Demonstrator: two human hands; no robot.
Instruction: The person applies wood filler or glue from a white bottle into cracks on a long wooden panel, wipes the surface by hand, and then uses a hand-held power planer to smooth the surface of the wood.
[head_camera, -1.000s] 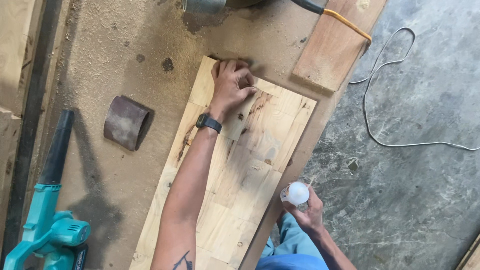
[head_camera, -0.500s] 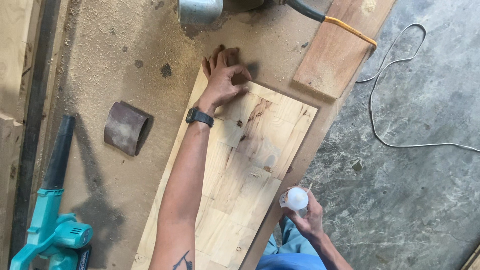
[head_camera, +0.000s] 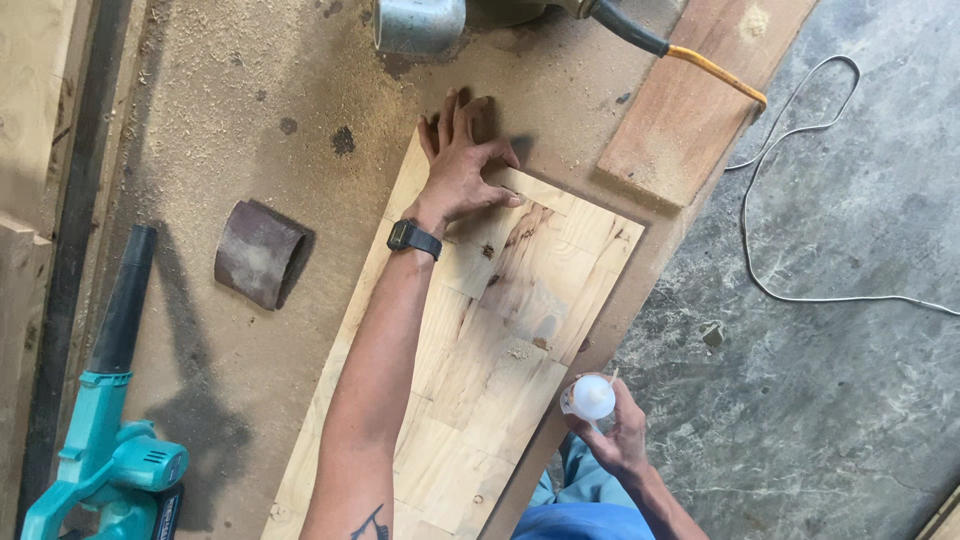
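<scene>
The hands differ: the left hand has slid up, spread flat on the far end of the board on the table, while the right hand still grips a white bottle.

The left hand lies on the far end of the wooden panel, fingers reaching past its edge onto the workbench. Beyond the fingertips stands a metal cylinder. Left of that hand's wrist lies a sanding belt, and a blower lies nearer the person. The right hand holds a small bottle just off the panel's right edge, above the floor, where a cable runs to its right.
</scene>
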